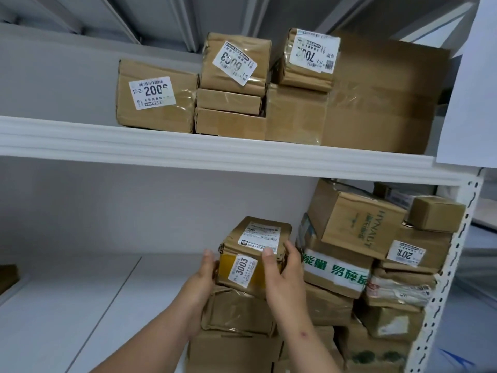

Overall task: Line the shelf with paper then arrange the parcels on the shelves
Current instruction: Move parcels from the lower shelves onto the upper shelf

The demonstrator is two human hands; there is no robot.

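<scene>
Head view shows left hand [205,273] and right hand [279,261] clamping the 3003 parcel [252,261] atop a leaning stack [239,310] (already uneven beneath the palms), which could topple leftward if released off-centre.

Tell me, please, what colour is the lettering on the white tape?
Green lettering on the white tape, head view.

A pale grey back wall [113,211] is seen behind the racking, flat and evenly lit, with no hard shadows cast across it. Overhead, the grey metal underside of a higher tier [150,14] is crossed by slanting ribs. At the right edge a white perforated upright post [454,259] is shown, and beyond it a blurred bluish-grey floor area [481,305] is glimpsed.
</scene>
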